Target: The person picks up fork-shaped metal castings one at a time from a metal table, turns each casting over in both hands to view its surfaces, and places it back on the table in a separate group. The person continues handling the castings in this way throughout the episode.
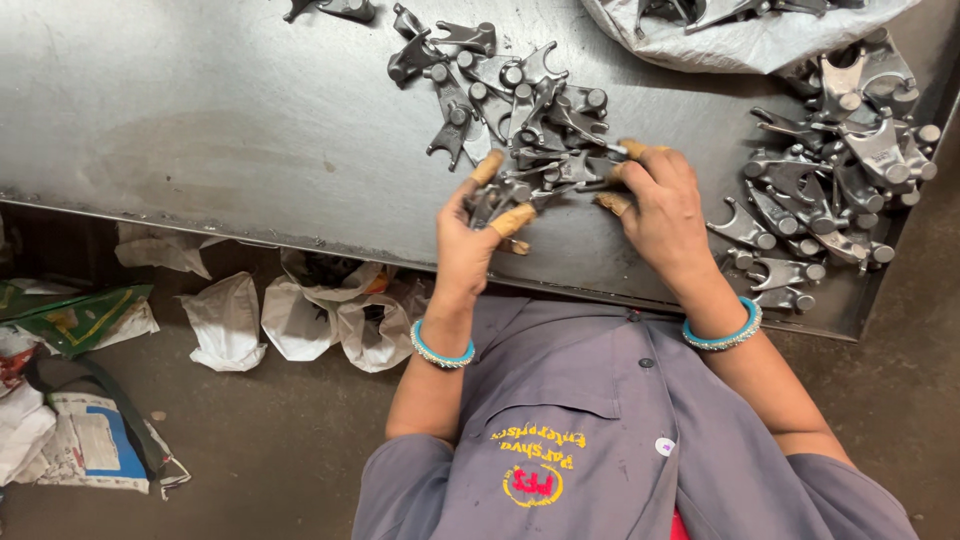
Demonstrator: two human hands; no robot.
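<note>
Left hand (pixel 468 240) grips a forked metal part (pixel 490 203) at the near edge of the steel table (pixel 200 120); right hand (pixel 660 205) pinches a small tool (pixel 622 150) beside it. Keep taped fingertips (pixel 512 220) clear of the forks.

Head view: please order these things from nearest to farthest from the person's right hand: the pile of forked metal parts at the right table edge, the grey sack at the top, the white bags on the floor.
1. Pile of forked metal parts, just right of the right hand.
2. Grey sack, above, at the table's far edge.
3. White bags, on the floor, lower left, beyond the left hand.
</note>
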